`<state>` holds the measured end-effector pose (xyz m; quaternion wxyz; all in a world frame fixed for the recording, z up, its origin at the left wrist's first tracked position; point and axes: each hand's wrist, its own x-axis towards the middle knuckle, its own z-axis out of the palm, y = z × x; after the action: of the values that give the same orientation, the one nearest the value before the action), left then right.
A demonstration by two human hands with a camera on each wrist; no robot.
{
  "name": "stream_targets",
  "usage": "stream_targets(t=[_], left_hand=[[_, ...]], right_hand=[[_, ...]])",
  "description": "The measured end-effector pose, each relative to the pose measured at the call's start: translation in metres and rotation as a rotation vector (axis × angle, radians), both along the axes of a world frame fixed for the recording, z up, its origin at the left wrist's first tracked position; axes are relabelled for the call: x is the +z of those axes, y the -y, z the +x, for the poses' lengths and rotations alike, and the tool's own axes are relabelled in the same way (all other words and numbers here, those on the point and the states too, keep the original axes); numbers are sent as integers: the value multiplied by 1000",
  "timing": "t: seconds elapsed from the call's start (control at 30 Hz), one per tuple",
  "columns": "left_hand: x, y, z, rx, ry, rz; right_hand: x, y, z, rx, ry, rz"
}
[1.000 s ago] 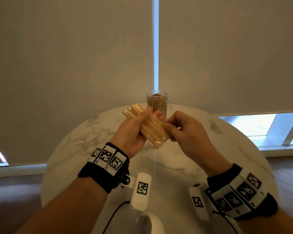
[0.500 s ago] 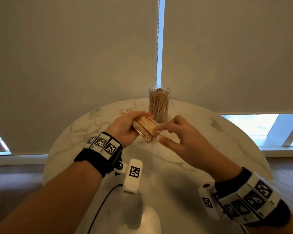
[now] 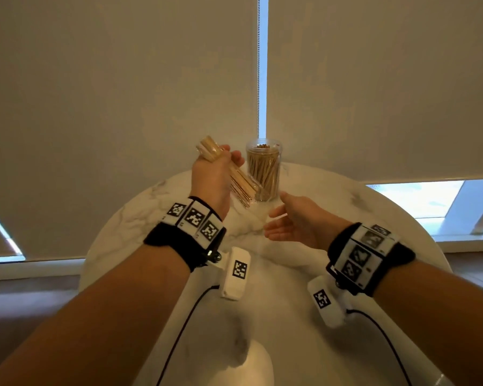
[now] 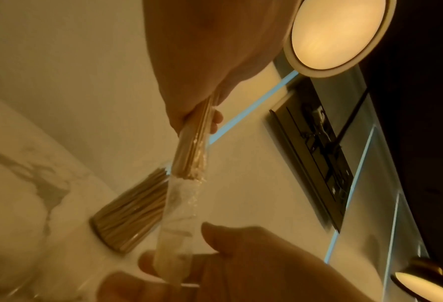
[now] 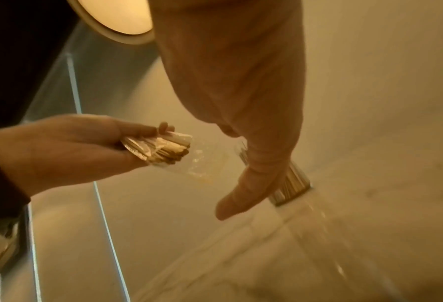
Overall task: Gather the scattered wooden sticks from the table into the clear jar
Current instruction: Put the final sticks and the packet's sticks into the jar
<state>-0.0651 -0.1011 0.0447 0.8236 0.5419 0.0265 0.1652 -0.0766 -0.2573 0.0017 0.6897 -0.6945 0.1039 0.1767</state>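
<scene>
My left hand (image 3: 219, 168) grips a bundle of wooden sticks (image 3: 240, 182) in a clear plastic wrapper and holds it steeply tilted, its lower end just left of the clear jar (image 3: 263, 169). The jar stands upright at the far middle of the round marble table (image 3: 346, 218), packed with sticks. In the left wrist view the empty end of the wrapper (image 4: 179, 214) hangs below the bundle (image 4: 191, 151) down to my right hand (image 4: 228, 265). My right hand (image 3: 279, 221) is open beneath the bundle, fingers straight. The right wrist view shows the bundle (image 5: 160, 150) and the jar (image 5: 292, 183).
Closed roller blinds (image 3: 123, 93) hang right behind the table's far edge. A white rounded object (image 3: 251, 366) sits at the near edge between my forearms. Thin black cables (image 3: 179, 330) run from the wrist cameras over the table.
My left hand has lifted the bundle and tipped it steeper, close to the jar. My right hand has come off the bundle's end, dropped lower and opened.
</scene>
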Motion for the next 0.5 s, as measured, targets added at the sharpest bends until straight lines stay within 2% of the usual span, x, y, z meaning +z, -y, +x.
stream_targets(t=[0.07, 0.13, 0.23, 0.37, 0.5], left_hand=[[-3, 15, 0, 31, -6, 92], [-5, 27, -1, 24, 18, 146], [-2, 35, 0, -13, 45, 134], [8, 30, 4, -74, 26, -23], [17, 16, 8, -78, 4, -133]], right_hand=[[-5, -4, 4, -11, -101, 181], [-11, -5, 7, -46, -103, 266], [-22, -7, 11, -58, -97, 221], [-32, -4, 12, -6, -129, 168], [-27, 1, 13, 46, -78, 158]])
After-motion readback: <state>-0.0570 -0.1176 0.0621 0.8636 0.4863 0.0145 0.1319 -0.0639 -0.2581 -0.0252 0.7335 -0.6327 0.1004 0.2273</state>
